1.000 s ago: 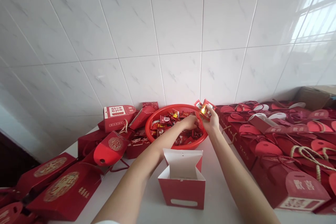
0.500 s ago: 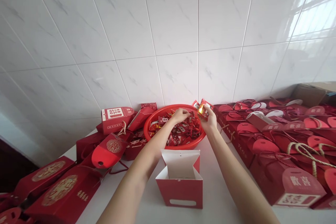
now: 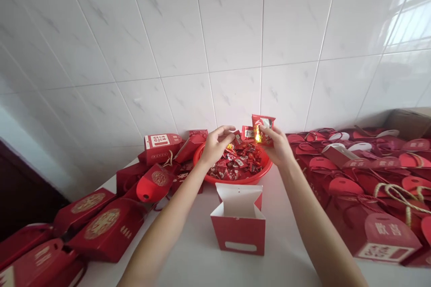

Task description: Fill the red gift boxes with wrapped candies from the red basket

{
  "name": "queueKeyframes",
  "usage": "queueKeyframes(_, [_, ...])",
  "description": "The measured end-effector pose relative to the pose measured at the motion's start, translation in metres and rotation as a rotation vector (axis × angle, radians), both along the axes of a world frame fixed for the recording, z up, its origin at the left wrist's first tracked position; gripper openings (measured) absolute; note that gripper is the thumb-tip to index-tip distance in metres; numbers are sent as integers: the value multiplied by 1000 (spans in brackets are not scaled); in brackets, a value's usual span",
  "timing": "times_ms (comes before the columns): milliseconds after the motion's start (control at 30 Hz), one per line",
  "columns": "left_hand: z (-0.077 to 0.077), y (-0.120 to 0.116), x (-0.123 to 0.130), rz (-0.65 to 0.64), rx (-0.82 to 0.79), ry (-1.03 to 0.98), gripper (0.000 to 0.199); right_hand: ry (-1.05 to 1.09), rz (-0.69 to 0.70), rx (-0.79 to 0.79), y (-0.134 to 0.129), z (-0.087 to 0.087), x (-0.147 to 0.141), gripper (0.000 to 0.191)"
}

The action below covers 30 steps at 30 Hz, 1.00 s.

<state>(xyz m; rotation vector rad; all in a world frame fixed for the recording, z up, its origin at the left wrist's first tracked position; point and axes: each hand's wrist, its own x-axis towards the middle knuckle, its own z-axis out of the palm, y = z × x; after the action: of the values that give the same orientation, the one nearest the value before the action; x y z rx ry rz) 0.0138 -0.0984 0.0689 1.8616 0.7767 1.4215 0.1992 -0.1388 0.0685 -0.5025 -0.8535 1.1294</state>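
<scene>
A red plastic basket (image 3: pixel 232 182) stands against the wall, filled with small wrapped candies (image 3: pixel 237 163). Over its left side my left hand (image 3: pixel 214 145) is closed in a pinch, with a small red wrapped candy (image 3: pixel 238 137) at its fingertips. My right hand (image 3: pixel 279 147) grips several red packets above the basket's right rim; the frontmost is a shiny red candy packet (image 3: pixel 264 121) with a golden glint. Between my forearms a red gift box (image 3: pixel 239 233) sits with its top unfolded and its white inside showing.
On the left lie several red gift boxes (image 3: pixel 107 233), some with cord handles. Rows of closed red gift boxes (image 3: pixel 367 219) crowd the right side. A brown carton (image 3: pixel 411 121) is behind them. White tiles (image 3: pixel 232 89) line the wall behind the white table (image 3: pixel 202 255).
My left hand has risen from among the candies, now with one at its fingertips. My right hand has lifted its packets slightly. The whole view has shifted, showing more of the left side.
</scene>
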Motion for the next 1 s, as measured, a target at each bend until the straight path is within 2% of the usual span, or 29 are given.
queueKeyframes(100, [7, -50, -24, 19, 84, 96, 25, -109, 1, 85, -35, 20, -2, 17])
queueKeyframes(167, [8, -77, -34, 10, 150, 158, 20, -188, -9, 117, -56, 28, -3, 15])
queueKeyframes(233, [6, -96, -39, -7, 215, 244, 15, -278, -3, 137, -73, 31, -4, 17])
queueKeyframes(333, [-1, -111, -44, -36, 279, 356, 14, -399, 12, 158, -90, 33, -5, 20])
queueKeyframes(433, [-7, -116, -51, -64, 275, 433, 14, -515, 19, 158, -101, 35, -5, 21])
queueKeyframes(567, [-10, -115, -64, -125, 177, 561, 16, -705, 50, 193, -109, 36, -4, 18])
queueKeyframes(700, [-13, -112, -71, -210, 86, 643, 28, -986, 72, 266, -111, 34, -9, 12])
queueKeyframes(767, [-15, -110, -71, -234, 59, 648, 34, -1111, 63, 292, -111, 33, -11, 15])
queueKeyframes(933, [-8, -103, -65, -298, -38, 656, 37, -1161, 40, 277, -112, 33, -12, 24])
queueKeyframes(1000, [-1, -97, -61, -348, -98, 730, 40, -1177, 19, 267, -115, 36, -10, 29])
